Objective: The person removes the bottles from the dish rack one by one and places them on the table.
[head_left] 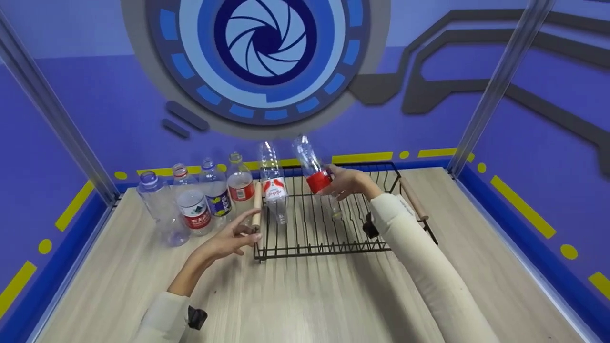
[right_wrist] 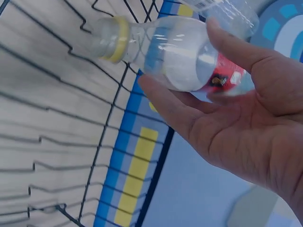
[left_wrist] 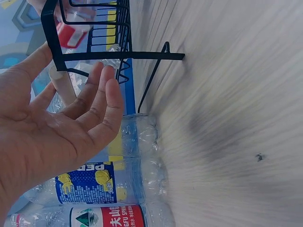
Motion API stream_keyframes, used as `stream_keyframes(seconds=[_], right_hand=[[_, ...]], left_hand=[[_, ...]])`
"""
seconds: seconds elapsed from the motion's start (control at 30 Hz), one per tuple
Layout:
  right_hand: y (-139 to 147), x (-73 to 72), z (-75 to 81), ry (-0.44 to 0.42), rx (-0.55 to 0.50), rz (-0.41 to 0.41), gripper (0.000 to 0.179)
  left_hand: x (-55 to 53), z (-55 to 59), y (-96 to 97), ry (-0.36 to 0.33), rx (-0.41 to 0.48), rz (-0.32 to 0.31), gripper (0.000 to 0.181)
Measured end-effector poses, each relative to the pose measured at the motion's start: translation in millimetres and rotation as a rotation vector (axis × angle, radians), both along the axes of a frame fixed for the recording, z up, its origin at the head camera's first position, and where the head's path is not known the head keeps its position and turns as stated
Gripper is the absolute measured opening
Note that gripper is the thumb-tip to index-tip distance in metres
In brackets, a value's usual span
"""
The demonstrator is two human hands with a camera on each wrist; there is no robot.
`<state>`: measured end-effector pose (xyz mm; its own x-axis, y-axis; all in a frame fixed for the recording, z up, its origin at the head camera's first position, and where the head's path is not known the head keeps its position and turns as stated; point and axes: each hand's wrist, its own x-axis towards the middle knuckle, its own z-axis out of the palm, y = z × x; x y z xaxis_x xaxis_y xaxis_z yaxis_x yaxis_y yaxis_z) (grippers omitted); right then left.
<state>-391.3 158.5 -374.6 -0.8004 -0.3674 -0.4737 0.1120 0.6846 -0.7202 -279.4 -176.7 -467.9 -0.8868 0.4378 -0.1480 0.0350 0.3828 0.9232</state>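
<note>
My right hand [head_left: 348, 182] grips a clear plastic bottle [head_left: 308, 155] with a red label, tilted neck-down over the black wire rack [head_left: 312, 248]. In the right wrist view, thumb and fingers wrap the bottle [right_wrist: 180, 52]; its yellow-ringed neck points at the wires. Left of it, another clear bottle [head_left: 274, 189] with a white and red label stands upside down in the rack. My left hand [head_left: 224, 243] is by the rack's left wooden handle [head_left: 257, 205], fingers loosely spread and holding nothing. Whether it touches the rack is unclear.
Several upright bottles stand left of the rack: a clear one [head_left: 162, 207], one with a red and white label [head_left: 194, 209], one with a blue label [head_left: 219, 202] and one with a red label [head_left: 240, 186]. A patterned blue wall [head_left: 305, 105] rises behind.
</note>
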Motion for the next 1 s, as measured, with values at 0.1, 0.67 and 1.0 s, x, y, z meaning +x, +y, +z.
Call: stream_keyframes(seconds=[0.1,0.67,1.0], right_hand=[[5.8,3.7,3.8,0.014,0.040,0.055,0.094],[35.8,18.4,21.1,0.021,0.098,0.199,0.095],[46.6,34.7,22.7,0.091,0.108,0.383,0.083]], left_hand=[[1.3,-0.5,-2.3,-0.010,-0.003,0.002,0.075],[-2.5,2.0,1.6,-0.028,-0.016,0.017,0.076],[4.2,0.8,-0.3,-0.015,-0.009,0.004,0.076]])
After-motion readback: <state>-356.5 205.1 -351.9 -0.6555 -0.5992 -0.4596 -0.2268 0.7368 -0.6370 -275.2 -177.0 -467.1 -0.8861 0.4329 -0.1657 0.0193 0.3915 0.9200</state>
